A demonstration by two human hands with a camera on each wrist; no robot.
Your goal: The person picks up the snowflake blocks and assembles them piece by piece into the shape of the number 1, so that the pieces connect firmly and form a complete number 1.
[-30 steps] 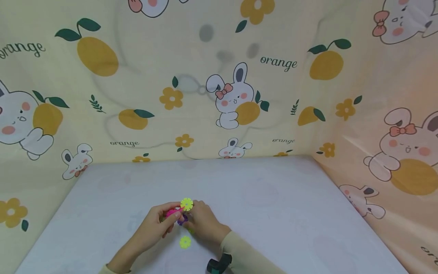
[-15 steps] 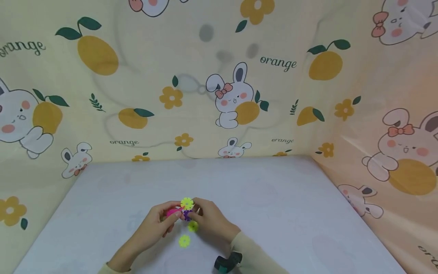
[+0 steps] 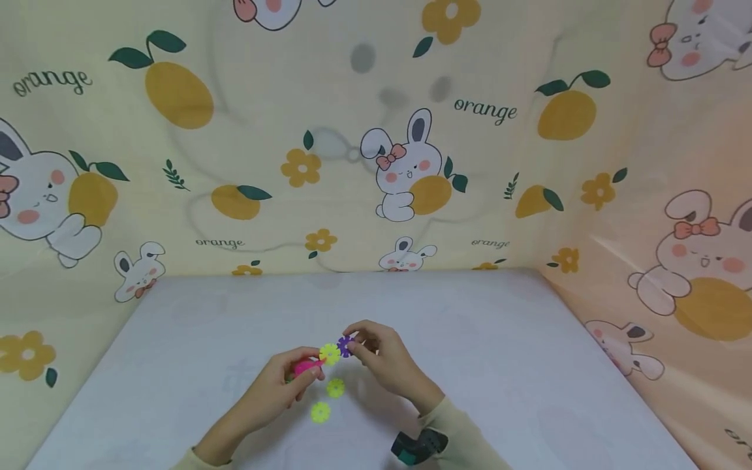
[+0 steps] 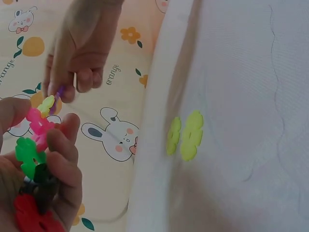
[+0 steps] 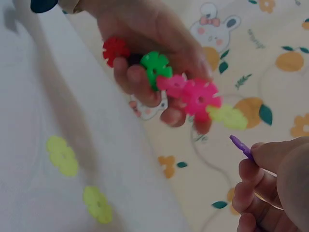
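Observation:
My left hand [image 3: 272, 386] grips a chain of interlocking snowflake discs. In the right wrist view the chain runs from a red disc [image 5: 116, 51] through a dark piece [image 5: 135, 59], a green disc [image 5: 156, 70] and pink discs [image 5: 200, 98] to a yellow disc [image 5: 228, 117] at its free end. Between the thumb and fingers of my right hand [image 3: 390, 358] is a purple snowflake disc [image 3: 345, 346]. It is held edge-on near the yellow end; a small gap shows between them in the right wrist view.
Two loose yellow discs, a farther one [image 3: 335, 388] and a nearer one [image 3: 320, 412], lie on the white tabletop [image 3: 499, 391] below the hands. A cloth wall [image 3: 329, 85] printed with rabbits and oranges stands behind and at both sides. A dark band [image 3: 419, 446] is on the right sleeve.
My right hand has lifted the purple disc up and right, from below the chain's yellow end to beside it. A second loose yellow disc, earlier largely covered by that hand, now shows fully.

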